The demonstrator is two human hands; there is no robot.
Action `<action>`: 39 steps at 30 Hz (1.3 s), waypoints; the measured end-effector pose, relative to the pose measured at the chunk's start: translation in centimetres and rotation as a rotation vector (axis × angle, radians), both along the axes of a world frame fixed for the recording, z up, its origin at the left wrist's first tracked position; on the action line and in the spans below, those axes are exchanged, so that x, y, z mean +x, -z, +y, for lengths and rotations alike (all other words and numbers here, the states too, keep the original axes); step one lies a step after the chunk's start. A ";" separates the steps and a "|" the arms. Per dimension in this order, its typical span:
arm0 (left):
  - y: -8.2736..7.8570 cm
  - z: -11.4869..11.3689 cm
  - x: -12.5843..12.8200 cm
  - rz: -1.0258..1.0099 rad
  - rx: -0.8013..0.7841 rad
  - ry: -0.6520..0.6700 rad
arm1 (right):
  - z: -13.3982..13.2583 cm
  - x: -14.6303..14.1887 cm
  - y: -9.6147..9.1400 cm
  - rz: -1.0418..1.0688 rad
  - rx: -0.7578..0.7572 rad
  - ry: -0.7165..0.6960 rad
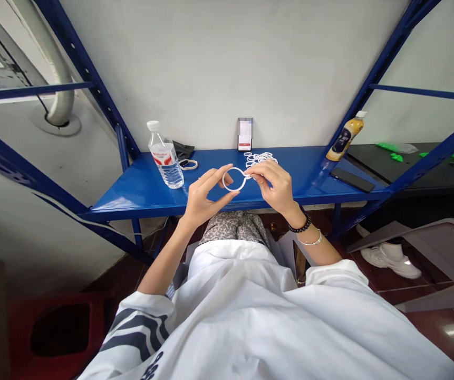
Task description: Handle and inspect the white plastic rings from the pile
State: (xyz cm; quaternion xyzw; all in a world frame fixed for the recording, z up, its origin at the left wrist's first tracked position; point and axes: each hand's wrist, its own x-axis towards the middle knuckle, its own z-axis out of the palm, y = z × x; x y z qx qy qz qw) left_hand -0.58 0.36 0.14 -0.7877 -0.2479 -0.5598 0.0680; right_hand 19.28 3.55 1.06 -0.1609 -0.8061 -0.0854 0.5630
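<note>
Two forearms [163,261] are angling inward; near the front edge of the blue surface [142,194], the left hand [203,198] is clamping a white ring [242,187] between fingers and thumb, while the right hand [277,184] is pinching its right end

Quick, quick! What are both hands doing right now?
Left hand: holding a thin, round white ring between thumb and fingers.
Right hand: closed, pinching the same ring's other side.
</note>
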 end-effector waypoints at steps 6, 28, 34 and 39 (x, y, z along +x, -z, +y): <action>-0.2 -0.1 0.0 0.007 0.014 0.001 | -0.6 0.0 -0.3 -0.005 -0.082 -0.010; -0.2 -0.1 -0.3 0.045 0.039 -0.051 | 0.0 0.2 0.1 0.014 -0.058 -0.074; -0.2 -0.2 -0.2 0.052 0.024 -0.067 | 0.0 0.0 0.2 0.041 -0.045 0.000; -0.2 -0.1 -0.2 0.017 0.034 -0.055 | -0.4 -0.3 0.2 0.122 -0.085 -0.028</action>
